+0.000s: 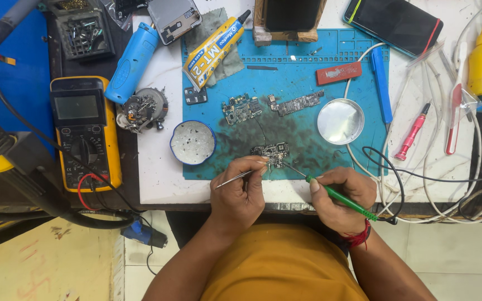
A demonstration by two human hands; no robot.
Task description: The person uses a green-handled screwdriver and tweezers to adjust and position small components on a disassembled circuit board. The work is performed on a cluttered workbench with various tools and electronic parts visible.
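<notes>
A: What are the hands doing?

B: The left hand (241,192) is clenched on thin metal tweezers (235,178), whose tips reach a small dark circuit board (270,151) lying just below the middle of the frame on the blue work mat (341,50). The right hand (341,195) grips a green-handled soldering iron (338,196); its fine tip touches the same board from the right.

A: And around it?

B: Two more circuit boards (297,103) lie higher on the mat, with a round metal lid (340,121) to their right. A round blue-rimmed tin (192,142) sits at the mat's left edge. A yellow multimeter (85,131) rests at the left of the bench (157,178), a yellow glue tube (214,47) near the top, and a pink screwdriver (412,132) among white cables at right.
</notes>
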